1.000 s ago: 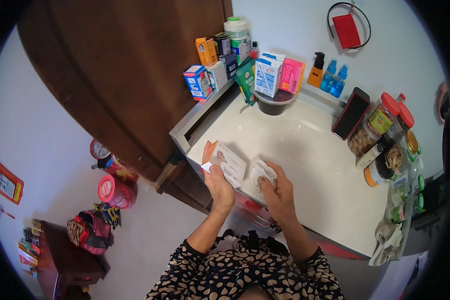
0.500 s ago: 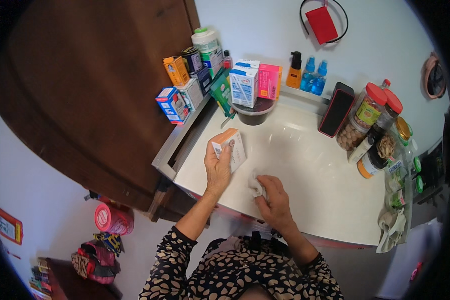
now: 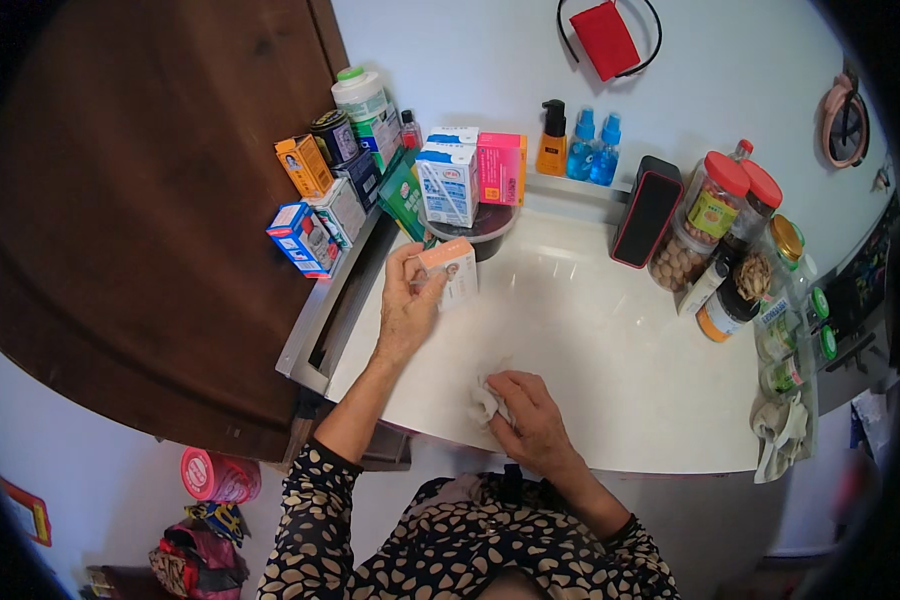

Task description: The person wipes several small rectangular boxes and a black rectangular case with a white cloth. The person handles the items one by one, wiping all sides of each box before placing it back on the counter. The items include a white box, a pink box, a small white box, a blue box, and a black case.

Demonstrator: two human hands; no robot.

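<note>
Above the white tabletop, my left hand is closed on a small white box with an orange end. The box is tilted, and fingers cover its left part. Just beyond it stands a dark round tub carrying white-and-blue cartons and a pink box. Nearer to me, my right hand pinches a crumpled whitish cloth close over the table; whether the cloth touches the surface I cannot tell.
A ledge on the left holds several small boxes and a white bottle. Pump and spray bottles stand on the back ledge. To the right are a black speaker, red-lidded jars and a draped cloth.
My left hand has carried the box farther from me, toward the dark tub. My right hand has drawn the cloth slightly nearer to me. The whole view has shifted a little.
</note>
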